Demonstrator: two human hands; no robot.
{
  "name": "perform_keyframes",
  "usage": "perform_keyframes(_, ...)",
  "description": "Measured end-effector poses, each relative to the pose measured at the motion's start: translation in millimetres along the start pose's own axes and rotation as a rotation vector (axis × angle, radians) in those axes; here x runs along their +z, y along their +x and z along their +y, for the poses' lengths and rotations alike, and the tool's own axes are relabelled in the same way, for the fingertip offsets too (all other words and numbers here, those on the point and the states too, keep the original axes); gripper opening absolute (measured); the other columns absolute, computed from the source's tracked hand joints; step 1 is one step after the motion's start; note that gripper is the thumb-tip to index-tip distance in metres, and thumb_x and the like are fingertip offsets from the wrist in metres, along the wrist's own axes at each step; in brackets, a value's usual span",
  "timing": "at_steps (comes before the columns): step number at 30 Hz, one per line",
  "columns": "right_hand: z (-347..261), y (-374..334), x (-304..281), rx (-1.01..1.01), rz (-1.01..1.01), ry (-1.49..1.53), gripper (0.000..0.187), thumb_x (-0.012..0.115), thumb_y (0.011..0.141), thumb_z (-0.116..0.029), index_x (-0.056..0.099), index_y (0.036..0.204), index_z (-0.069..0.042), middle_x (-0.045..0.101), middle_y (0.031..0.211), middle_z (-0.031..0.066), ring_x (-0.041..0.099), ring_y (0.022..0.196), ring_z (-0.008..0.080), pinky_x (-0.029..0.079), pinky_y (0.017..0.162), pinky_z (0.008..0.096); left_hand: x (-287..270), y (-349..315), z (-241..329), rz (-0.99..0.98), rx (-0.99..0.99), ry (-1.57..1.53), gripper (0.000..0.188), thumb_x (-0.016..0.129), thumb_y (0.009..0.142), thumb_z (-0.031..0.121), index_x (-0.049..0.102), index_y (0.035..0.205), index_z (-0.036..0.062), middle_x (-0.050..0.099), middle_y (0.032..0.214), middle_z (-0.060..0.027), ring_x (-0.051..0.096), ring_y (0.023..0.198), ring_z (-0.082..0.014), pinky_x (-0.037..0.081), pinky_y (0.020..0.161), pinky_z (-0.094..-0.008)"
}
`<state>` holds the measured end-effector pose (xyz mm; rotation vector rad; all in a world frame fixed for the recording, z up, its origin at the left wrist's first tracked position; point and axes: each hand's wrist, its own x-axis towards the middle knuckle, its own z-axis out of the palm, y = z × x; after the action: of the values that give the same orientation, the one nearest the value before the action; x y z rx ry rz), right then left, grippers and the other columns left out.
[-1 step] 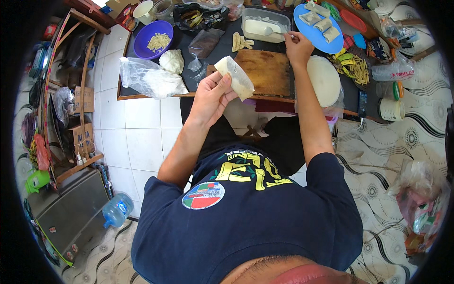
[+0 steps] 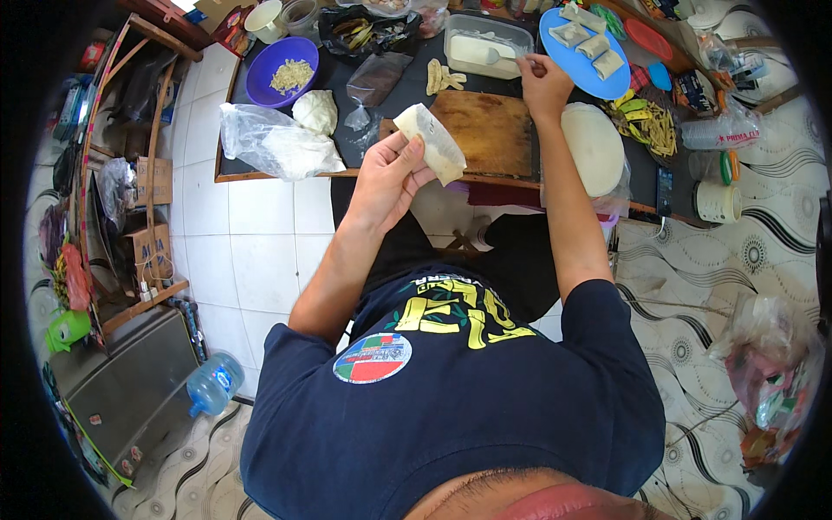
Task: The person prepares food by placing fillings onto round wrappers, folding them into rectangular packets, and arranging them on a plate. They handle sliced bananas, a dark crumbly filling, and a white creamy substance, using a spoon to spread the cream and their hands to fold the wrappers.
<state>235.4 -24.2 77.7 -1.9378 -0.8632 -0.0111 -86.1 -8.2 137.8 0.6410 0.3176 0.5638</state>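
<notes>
A partly rolled, pale spring roll wrapper [image 2: 440, 154] is pinched between the thumb and fingers of my left hand [image 2: 390, 179], raised over the near edge of the table. My right hand [image 2: 546, 87] reaches to the far side, its fingers closed on the handle of a spoon [image 2: 492, 56]. The spoon's head rests in a clear rectangular tub [image 2: 524, 39] with a white paste inside. A blue plate [image 2: 607, 85] bearing several finished rolls [image 2: 593, 46] stands right of the tub. Below my right forearm lies a stack of round white wrappers [image 2: 593, 147].
A wooden cutting board [image 2: 485, 134] lies at the table's middle, with peeled banana pieces [image 2: 444, 78] behind it. Leftward are a purple bowl [image 2: 260, 82] of shredded filling and a plastic bag [image 2: 277, 143] of white powder. Banana peels [image 2: 650, 121] are heaped at the right.
</notes>
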Motion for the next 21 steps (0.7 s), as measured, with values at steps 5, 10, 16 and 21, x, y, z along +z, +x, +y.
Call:
perform_keyframes(5, -3.9, 14.1, 22.0, -0.338, -0.102, -0.142, 0.022, 0.071, 0.092, -0.025, 0.078, 0.098, -0.006, 0.074, 0.090, 0.0149, 0.071, 0.082, 0.0291, 0.054, 0.074, 0.0405, -2.0, -1.0, -6.3, -0.024, -0.031, -0.022, 0.035, 0.057, 0.106, 0.020, 0.057, 0.132, -0.0023, 0.068, 0.124, -0.0121, 0.069, 0.113, -0.0232, 0.057, 0.099, -0.0394)
perform_keyframes(10, -16.0, 11.3, 11.9, -0.362, -0.172, -0.077, 0.024, 0.063, 0.098, -0.025, 0.078, 0.103, -0.007, 0.074, 0.093, 0.0154, 0.071, 0.084, 0.0321, 0.054, 0.074, 0.0409, -7.3, -4.4, -7.2, -0.058, -0.023, -0.037, 0.034, 0.058, 0.105, 0.017, 0.056, 0.133, -0.0025, 0.067, 0.126, -0.0126, 0.068, 0.115, -0.0235, 0.055, 0.101, -0.0409)
perform_keyframes(16, -20.4, 5.1, -0.4, -0.383, -0.221, -0.047, 0.027, 0.060, 0.101, -0.024, 0.076, 0.106, -0.003, 0.075, 0.085, 0.0139, 0.072, 0.075, 0.0239, 0.054, 0.070, 0.0337, -9.4, -4.3, -8.7, -0.053, -0.018, -0.082, 0.036, 0.058, 0.105, 0.016, 0.054, 0.136, -0.0023, 0.066, 0.128, -0.0112, 0.066, 0.117, -0.0227, 0.054, 0.103, -0.0404)
perform_keyframes(21, -21.2, 8.0, -4.8, -0.235, -0.334, -0.003, 0.027, 0.060, 0.102, -0.026, 0.077, 0.106, -0.005, 0.074, 0.082, 0.0101, 0.069, 0.072, 0.0172, 0.052, 0.068, 0.0316, -1.2, -0.5, -8.8, 0.000, -0.006, -0.085, 0.037, 0.056, 0.106, 0.017, 0.053, 0.138, -0.0024, 0.066, 0.127, -0.0099, 0.067, 0.114, -0.0197, 0.054, 0.100, -0.0367)
